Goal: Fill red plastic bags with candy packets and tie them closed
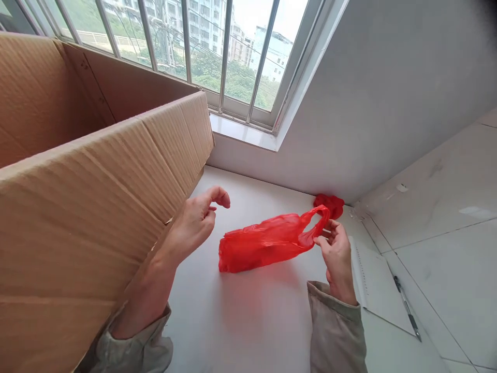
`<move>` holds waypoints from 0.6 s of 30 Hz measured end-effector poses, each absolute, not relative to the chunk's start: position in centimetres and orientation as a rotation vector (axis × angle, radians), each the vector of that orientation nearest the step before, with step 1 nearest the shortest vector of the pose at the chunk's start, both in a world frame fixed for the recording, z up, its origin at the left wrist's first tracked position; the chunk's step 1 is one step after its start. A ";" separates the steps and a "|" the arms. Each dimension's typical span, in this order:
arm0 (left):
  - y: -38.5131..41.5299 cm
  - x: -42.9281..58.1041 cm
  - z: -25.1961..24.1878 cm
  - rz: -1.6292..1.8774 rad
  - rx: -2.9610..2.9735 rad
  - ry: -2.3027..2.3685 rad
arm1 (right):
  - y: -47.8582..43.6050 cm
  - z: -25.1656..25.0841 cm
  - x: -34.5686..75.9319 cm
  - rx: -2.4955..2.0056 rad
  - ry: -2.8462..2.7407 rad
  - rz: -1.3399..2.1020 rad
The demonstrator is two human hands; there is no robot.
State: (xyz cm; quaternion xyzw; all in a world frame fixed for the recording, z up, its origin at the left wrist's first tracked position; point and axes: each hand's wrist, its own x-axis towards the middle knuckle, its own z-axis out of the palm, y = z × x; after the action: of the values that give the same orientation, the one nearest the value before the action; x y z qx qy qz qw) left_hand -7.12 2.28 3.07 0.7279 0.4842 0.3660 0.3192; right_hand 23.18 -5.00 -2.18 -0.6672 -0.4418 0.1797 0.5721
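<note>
A red plastic bag [264, 243], flattened into a long strip, is held up over the white tabletop. My right hand [337, 254] pinches it by the looped handle end between thumb and fingers. Left of the bag's far end, my left hand [196, 223] hovers with bent fingers, a gap between index finger and thumb, and nothing in it. That forearm passes close beside a large cardboard box [128, 181]; whether they touch I cannot tell. Behind my right hand, a crumpled red bundle [330, 204] lies against the wall.
The open-topped box takes up the left side. A spiral notebook [382, 285] and a pen [407, 306] lie at the right by the tiled wall [446, 233]. A barred window [217, 57] stands behind the white tabletop [240, 331].
</note>
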 end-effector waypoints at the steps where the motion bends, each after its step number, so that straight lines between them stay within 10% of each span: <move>1: 1.8 -6.8 3.3 0.999 1.952 1.289 | -5.2 -1.8 23.0 -1.579 -1.085 0.366; 11: -3.1 -1.8 5.0 0.730 2.650 0.653 | -6.3 0.4 20.0 -1.691 -1.888 -0.383; 18: -2.1 -2.9 4.2 0.355 2.642 0.729 | -5.5 -2.8 19.6 -1.762 -2.110 -0.286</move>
State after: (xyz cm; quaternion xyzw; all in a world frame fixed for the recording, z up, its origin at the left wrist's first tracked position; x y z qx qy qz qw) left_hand -2.85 -2.13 4.16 0.9389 0.2591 0.1262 0.1880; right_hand 19.62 -5.49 -2.84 -0.6262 -0.7498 -0.1015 0.1878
